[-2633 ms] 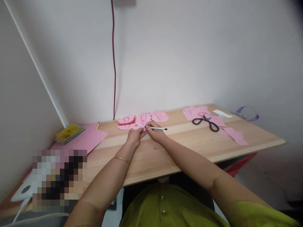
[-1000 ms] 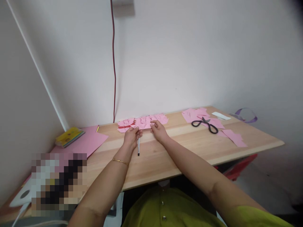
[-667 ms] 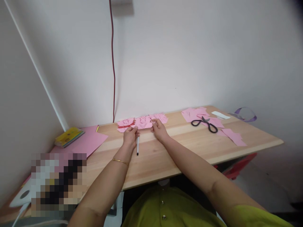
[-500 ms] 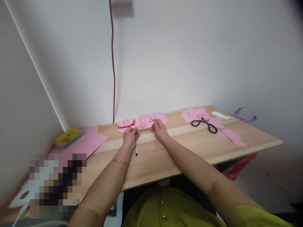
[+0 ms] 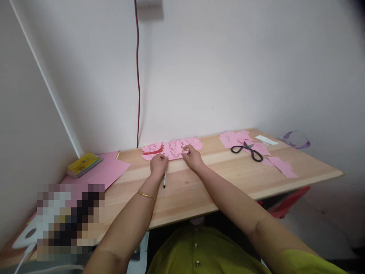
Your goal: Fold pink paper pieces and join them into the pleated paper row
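Between my hands, near the wall, is a middle piece of pink cut paper (image 5: 172, 149) with jagged edges and creased cuts. My left hand (image 5: 159, 164) pinches its near left corner, fingers closed. At its right edge, my right hand (image 5: 194, 157) has thumb and fingers closed on the paper. Another jagged pink paper cutout with a red strip (image 5: 153, 150) lies to the left, and a third pink cutout (image 5: 195, 142) lies to the right, partly behind my right hand. A white pen with a black end (image 5: 164, 179) rests on the table beside my left wrist.
Black-handled scissors (image 5: 246, 150) lie over pink paper scraps (image 5: 234, 137) on the right. A white strip (image 5: 266, 140) and a purple ribbon roll (image 5: 302, 140) are beyond. On the left, a yellow packet (image 5: 84, 164) sits on pink sheets (image 5: 112, 171). A cable (image 5: 138, 76) hangs down the wall.
The middle pink paper has shifted slightly and seems to lie flatter. My left hand has turned a little, its fingers drawn closer together. My right hand stays at the paper's right edge.
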A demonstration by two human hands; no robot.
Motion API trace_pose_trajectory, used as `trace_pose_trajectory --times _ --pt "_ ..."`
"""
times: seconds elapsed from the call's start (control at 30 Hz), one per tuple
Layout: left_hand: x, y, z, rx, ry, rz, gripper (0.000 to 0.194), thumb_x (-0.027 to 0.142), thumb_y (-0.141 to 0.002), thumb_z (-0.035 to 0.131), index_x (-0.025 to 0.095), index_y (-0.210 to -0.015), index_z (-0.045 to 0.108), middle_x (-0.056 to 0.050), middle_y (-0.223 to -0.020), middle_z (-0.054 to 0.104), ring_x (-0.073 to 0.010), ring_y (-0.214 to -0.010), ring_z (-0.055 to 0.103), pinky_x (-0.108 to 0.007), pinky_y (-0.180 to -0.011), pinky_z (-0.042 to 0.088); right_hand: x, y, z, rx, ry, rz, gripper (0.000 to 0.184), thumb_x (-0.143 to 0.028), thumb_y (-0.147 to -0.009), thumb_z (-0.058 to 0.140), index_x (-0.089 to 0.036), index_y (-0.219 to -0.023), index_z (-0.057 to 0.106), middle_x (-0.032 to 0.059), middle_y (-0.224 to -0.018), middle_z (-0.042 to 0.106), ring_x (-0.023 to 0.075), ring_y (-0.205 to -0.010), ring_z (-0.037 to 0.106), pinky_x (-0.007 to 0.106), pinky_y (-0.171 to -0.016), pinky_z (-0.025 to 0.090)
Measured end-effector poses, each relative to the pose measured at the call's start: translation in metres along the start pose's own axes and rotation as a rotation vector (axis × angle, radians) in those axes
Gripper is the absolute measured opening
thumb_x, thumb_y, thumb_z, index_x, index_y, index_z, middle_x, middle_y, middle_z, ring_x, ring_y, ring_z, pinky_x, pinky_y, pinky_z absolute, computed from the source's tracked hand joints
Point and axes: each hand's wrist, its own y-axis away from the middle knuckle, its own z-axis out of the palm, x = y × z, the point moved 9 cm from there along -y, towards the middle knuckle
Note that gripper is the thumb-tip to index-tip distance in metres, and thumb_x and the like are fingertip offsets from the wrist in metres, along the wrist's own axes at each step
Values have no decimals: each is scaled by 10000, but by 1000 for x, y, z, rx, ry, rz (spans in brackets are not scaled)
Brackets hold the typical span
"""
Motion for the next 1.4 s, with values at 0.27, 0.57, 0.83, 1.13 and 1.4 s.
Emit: trace_pose_trajectory --times 0.27,0.57,0.83,1.13,1.4 --pt "5 6 1 -44 -186 6 147 198 -691 613 223 -548 587 -40 -614 611 -201 -625 524 -290 -627 315 7 -1 -3 -3 136 36 226 -219 -749 499 -219 -953 597 -33 -634 497 161 -622 507 278 -642 379" --pt "4 5 7 -98 -192 -3 170 213 -663 666 223 -527 564 -34 -600 599 -208 -658 537 -291 -648 322 22 -29 -43 0 28 158 260 -240 -705 556 -176 -948 621 -47 -590 480 133 -535 445 265 -560 354" --pt "5 10 13 -192 -440 -11 138 313 -767 562 229 -669 610 -51 -780 695 -222 -776 610 -294 -644 362 50 -43 -84 19 245 339 302 -156 -717 563 -157 -1013 620 -16 -667 557 128 -579 516 243 -575 374" --pt "8 12 15 -217 -493 -4 170 354 -799 536 229 -716 616 -59 -851 714 -227 -806 635 -308 -674 406 60 -37 -80 126 449 183 302 -205 -748 588 -148 -1042 626 113 -1028 586 181 -765 575 303 -781 449" --pt "12 16 17 -207 -440 38 150 340 -801 547 226 -742 625 -48 -829 707 -220 -816 628 -298 -676 405 41 -28 -55 -2 527 -19 195 -282 -835 529 -169 -951 637 96 -945 629 208 -832 573 305 -745 430"
